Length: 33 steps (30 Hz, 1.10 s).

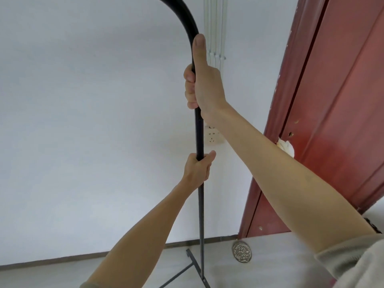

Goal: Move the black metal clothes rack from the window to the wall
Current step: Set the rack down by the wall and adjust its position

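The black metal clothes rack (pixel 200 134) shows one upright post that curves left at the top and runs out of frame. Its foot bar and a diagonal brace rest on the pale floor close to the white wall (pixel 83 121). My right hand (pixel 202 80) grips the post high up, just under the curve, thumb pointing up along it. My left hand (pixel 198 168) is wrapped around the same post lower down. The rest of the rack is out of view.
A dark red door (pixel 332 100) and its frame stand to the right of the post. A wall socket (pixel 213 135) and white conduits (pixel 215 28) sit behind the post. A round metal floor drain (pixel 241 251) lies near the rack's foot. A baseboard runs along the wall.
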Each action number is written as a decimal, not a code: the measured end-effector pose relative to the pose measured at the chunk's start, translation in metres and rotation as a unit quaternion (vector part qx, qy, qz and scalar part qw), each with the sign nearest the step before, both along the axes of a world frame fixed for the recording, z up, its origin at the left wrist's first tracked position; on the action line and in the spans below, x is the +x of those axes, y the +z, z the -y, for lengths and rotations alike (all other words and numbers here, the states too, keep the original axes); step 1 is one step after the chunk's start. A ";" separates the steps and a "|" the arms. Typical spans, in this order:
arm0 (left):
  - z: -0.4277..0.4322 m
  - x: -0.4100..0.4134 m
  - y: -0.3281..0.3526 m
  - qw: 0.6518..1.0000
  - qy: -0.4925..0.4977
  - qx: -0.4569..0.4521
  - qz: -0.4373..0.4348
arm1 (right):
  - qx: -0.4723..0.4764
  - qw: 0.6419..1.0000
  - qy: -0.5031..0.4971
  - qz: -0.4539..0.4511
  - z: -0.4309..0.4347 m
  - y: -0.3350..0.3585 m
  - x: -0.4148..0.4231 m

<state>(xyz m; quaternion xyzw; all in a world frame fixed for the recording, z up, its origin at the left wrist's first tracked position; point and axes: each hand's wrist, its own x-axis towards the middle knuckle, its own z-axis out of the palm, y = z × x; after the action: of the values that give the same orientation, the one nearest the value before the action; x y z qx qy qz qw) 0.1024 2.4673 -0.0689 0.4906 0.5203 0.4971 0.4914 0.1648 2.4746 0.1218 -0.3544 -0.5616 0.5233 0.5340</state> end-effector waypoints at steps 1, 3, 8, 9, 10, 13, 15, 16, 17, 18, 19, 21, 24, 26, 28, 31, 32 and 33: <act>-0.007 0.009 0.001 1.000 -0.004 0.000 0.004 | 0.003 1.000 -0.004 0.003 -0.007 0.000 0.008; -0.020 0.023 0.004 1.000 -0.012 -0.001 0.007 | 0.012 1.000 -0.007 0.007 -0.018 0.002 0.020; -0.056 0.075 0.004 1.000 -0.022 -0.012 0.007 | 0.008 1.000 -0.029 -0.006 -0.055 0.001 0.074; -0.063 0.084 0.004 1.000 -0.024 -0.012 0.008 | 0.008 0.999 -0.033 -0.005 -0.062 0.000 0.083; -0.068 0.092 0.003 1.000 -0.026 -0.011 0.009 | 0.008 0.999 -0.036 -0.004 -0.067 0.000 0.089; -0.079 0.110 0.004 1.000 -0.026 -0.014 0.007 | 0.008 0.999 -0.036 -0.012 -0.078 0.000 0.108; -0.084 0.115 0.002 0.999 -0.029 -0.015 0.003 | 0.014 0.999 -0.030 -0.013 -0.081 -0.001 0.115; -0.086 0.116 0.002 0.999 -0.029 -0.014 0.003 | 0.018 0.999 -0.025 -0.014 -0.081 -0.001 0.116; -0.086 0.117 0.002 1.000 -0.028 -0.013 0.004 | 0.023 0.999 -0.021 -0.016 -0.082 -0.001 0.118; -0.086 0.117 0.002 1.000 -0.026 -0.013 0.005 | 0.026 0.999 -0.020 -0.014 -0.082 0.000 0.118; -0.086 0.117 0.002 1.000 -0.026 -0.012 0.005 | 0.029 0.999 -0.017 -0.010 -0.082 0.000 0.118; -0.084 0.116 0.000 1.000 -0.029 -0.009 0.006 | 0.031 0.999 -0.008 -0.004 -0.082 -0.001 0.118; -0.077 0.117 0.000 1.000 -0.023 -0.012 0.001 | 0.036 0.999 0.020 -0.004 -0.081 -0.005 0.120; -0.071 0.120 -0.001 1.000 -0.022 -0.012 -0.007 | 0.037 0.999 0.035 -0.006 -0.077 -0.007 0.125; -0.066 0.125 0.000 1.000 -0.020 -0.009 -0.015 | 0.035 0.998 0.045 -0.015 -0.072 -0.007 0.131; -0.061 0.131 0.001 0.999 0.002 -0.006 -0.042 | 0.052 0.997 0.058 -0.022 -0.067 -0.010 0.140; -0.059 0.132 0.002 0.998 0.014 -0.007 -0.055 | 0.061 0.996 0.060 -0.020 -0.066 -0.012 0.142; -0.057 0.132 0.002 0.997 0.026 -0.008 -0.068 | 0.071 0.995 0.062 -0.020 -0.066 -0.015 0.142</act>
<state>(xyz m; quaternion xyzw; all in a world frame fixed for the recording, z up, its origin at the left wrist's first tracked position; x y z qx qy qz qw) 0.2344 2.5248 -0.0672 0.5057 0.5688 0.4711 0.4459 0.3066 2.5407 0.1071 -0.2694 -0.6078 0.5210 0.5353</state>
